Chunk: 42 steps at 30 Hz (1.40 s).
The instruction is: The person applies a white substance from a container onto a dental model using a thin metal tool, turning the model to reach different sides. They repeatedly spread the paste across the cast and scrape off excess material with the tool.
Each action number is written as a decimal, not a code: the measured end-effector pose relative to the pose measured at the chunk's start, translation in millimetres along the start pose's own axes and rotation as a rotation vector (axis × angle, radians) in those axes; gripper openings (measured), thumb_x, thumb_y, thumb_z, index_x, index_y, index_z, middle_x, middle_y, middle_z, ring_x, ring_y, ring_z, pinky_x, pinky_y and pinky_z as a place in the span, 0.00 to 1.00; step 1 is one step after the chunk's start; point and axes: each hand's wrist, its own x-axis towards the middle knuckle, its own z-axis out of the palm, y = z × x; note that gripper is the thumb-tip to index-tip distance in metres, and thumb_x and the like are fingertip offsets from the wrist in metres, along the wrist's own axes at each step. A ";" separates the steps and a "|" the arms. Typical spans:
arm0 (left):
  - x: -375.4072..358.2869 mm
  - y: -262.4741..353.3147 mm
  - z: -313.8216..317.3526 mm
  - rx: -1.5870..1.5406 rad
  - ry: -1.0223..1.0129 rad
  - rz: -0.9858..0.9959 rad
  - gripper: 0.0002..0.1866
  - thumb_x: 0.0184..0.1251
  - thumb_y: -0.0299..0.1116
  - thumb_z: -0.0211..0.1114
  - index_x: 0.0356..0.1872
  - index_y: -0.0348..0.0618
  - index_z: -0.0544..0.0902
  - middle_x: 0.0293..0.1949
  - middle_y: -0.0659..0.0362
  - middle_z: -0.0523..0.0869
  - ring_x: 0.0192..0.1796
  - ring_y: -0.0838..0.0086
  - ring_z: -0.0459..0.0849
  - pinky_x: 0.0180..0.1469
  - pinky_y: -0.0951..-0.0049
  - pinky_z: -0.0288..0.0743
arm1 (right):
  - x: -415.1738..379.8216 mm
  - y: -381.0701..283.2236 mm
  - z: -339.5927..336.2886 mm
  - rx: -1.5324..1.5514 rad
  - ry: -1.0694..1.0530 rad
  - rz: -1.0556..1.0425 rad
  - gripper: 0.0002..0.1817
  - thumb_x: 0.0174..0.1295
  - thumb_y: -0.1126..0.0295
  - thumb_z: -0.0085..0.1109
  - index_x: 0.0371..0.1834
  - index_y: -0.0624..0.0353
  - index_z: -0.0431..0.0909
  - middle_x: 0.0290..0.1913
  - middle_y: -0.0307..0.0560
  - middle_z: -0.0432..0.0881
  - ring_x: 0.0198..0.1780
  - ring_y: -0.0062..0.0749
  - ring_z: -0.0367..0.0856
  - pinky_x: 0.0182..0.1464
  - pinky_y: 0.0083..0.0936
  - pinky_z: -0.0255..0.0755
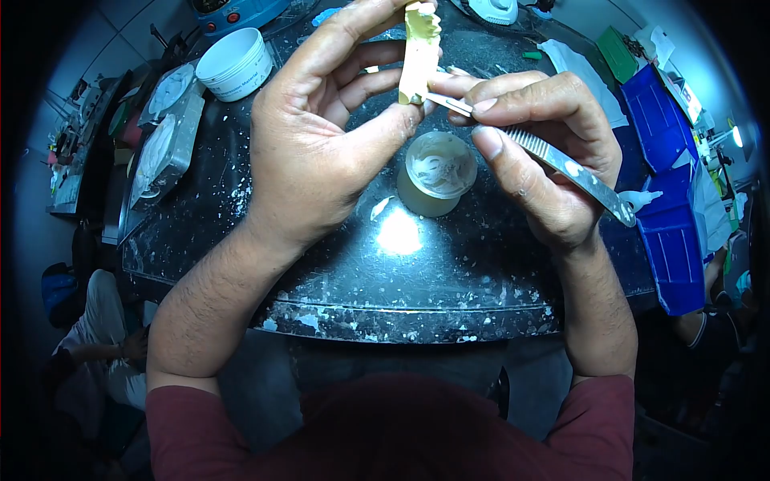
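Observation:
My left hand (321, 136) is raised at the top centre, its thumb and fingers gripping a pale yellow dental cast (419, 52) by its edges. The cast stands on end, with the tooth shapes along its upper right side. My right hand (553, 152) pinches a slim, tweezers-like metal tool (577, 174) with a ridged grip. Its pointed tip meets the lower end of the cast, close to my left thumb. A small greyish spot shows there, too small to make out. Beneath both hands stands a cloudy, translucent jar (429, 200) with whitish residue on top.
The dark worktop (337, 280) is spattered with white. A white tub (235, 66) and a plaster-smeared metal box (164, 156) are on the left. A blue machine (241, 16) sits at the back. Blue bins (670, 232) line the right. Other people sit at both sides.

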 end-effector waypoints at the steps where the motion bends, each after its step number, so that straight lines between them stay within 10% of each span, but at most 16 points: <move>1: 0.1 -0.1 0.3 0.002 -0.003 0.003 0.40 0.55 0.14 0.69 0.70 0.34 0.63 0.62 0.50 0.74 0.60 0.68 0.78 0.61 0.67 0.78 | 0.3 0.8 -0.9 0.000 0.000 -0.001 0.09 0.60 0.84 0.56 0.44 0.67 0.75 0.41 0.54 0.81 0.47 0.37 0.84 0.63 0.57 0.75; 34: 0.6 -1.0 -0.9 0.062 -0.098 0.086 0.36 0.58 0.15 0.67 0.69 0.34 0.65 0.63 0.47 0.74 0.62 0.65 0.78 0.63 0.65 0.77 | -1.2 -2.9 -3.7 0.060 0.007 0.049 0.09 0.59 0.84 0.54 0.43 0.68 0.74 0.41 0.54 0.80 0.47 0.37 0.83 0.62 0.55 0.75; 42: 1.7 -2.0 -2.0 0.079 -0.117 0.105 0.35 0.58 0.15 0.66 0.69 0.34 0.66 0.63 0.47 0.75 0.62 0.65 0.79 0.64 0.65 0.77 | -0.7 -0.8 -3.5 0.028 -0.031 0.012 0.09 0.60 0.82 0.56 0.44 0.68 0.74 0.42 0.55 0.82 0.53 0.49 0.84 0.61 0.50 0.76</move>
